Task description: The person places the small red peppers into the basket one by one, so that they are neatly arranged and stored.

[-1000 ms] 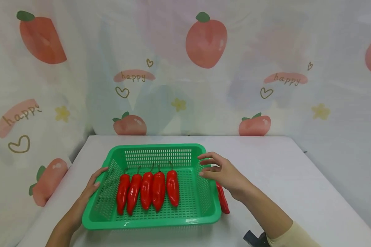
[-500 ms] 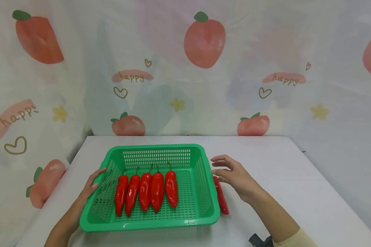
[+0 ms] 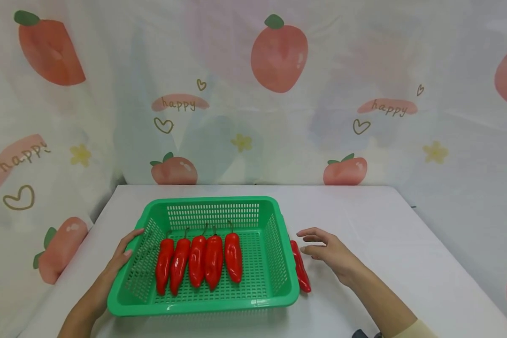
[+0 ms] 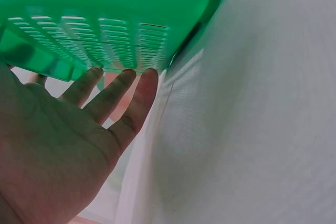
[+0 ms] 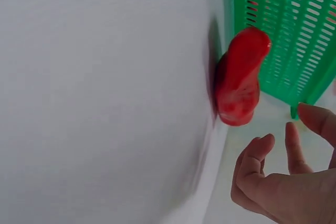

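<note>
In the head view a green plastic basket [image 3: 203, 307] stands on the table with several red chili peppers [image 3: 214, 263] lying side by side in it, stems toward the back. My left hand [image 3: 103, 281] rests at the basket's left rim. The left wrist view shows its fingers [image 4: 113, 95] extended, fingertips at the slotted outer wall. One more red chili pepper [image 3: 301, 270] lies on the table just outside the basket's right wall, partly hidden by it. My right hand [image 3: 331, 253] hovers just right of this pepper, fingers apart and loosely bent, holding nothing.
A white table [image 3: 388, 253] carries everything. Behind it and at both sides hangs a printed cloth [image 3: 228, 117] with peach and heart patterns. A dark object [image 3: 359, 334] shows by the right sleeve at the bottom edge.
My right hand has moved from over the basket's right rim to the right and slightly down, beside the pepper outside. The left hand stays at the left rim.
</note>
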Motion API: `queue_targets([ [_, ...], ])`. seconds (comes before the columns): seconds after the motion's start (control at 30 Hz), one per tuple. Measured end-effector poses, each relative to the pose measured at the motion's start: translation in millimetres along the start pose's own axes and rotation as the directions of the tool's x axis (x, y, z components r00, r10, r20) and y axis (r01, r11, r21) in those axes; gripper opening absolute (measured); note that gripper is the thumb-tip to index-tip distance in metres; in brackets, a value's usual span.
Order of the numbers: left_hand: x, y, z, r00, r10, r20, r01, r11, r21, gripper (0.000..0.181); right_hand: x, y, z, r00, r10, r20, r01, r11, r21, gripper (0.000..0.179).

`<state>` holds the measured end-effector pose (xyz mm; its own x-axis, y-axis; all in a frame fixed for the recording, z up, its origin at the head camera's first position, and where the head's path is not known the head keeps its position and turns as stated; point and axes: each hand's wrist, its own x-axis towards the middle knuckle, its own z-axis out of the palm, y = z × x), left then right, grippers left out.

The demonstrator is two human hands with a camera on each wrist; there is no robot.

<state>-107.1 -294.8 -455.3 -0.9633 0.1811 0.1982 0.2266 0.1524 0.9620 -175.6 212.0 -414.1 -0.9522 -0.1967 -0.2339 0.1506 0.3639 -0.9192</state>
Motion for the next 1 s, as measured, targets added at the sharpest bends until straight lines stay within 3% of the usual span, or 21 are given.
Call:
queue_targets([
  [0.2,1.0,1.9,-0.3,1.000,0.002,0.001,-0.002,1.000,0.005,0.052,0.1,7.7,4.5,0.999,0.033,0.039,-0.033,0.999,0.012,0.048],
  [0.37,-5.8,6.3,-3.9,0.989,-0.149,-0.006,0.149,0.986,0.069,0.052,2.3,9.7,9.7,0.995,0.040,0.089,-0.042,0.999,0.019,0.049],
  [0.43,-6.1,7.1,-4.2,0.987,-0.161,-0.001,0.161,0.985,0.067,0.053,3.7,11.0,11.3,0.994,0.037,0.098,-0.039,0.999,0.012,0.048],
  [0.87,-7.7,5.9,-3.7,0.985,-0.173,0.004,0.173,0.983,0.054,0.053,6.8,13.2,20.4,0.998,0.013,0.063,-0.007,0.995,-0.096,0.044],
  [0.97,-7.4,3.9,-3.6,0.987,-0.158,0.001,0.158,0.986,0.045,0.053,5.6,12.3,22.2,0.999,0.010,0.041,-0.006,0.995,-0.101,0.044],
  [1.0,-5.8,2.3,-3.2,0.992,-0.126,0.006,0.126,0.991,0.032,0.053,5.1,11.7,22.7,1.000,0.009,0.029,-0.006,0.995,-0.102,0.044],
])
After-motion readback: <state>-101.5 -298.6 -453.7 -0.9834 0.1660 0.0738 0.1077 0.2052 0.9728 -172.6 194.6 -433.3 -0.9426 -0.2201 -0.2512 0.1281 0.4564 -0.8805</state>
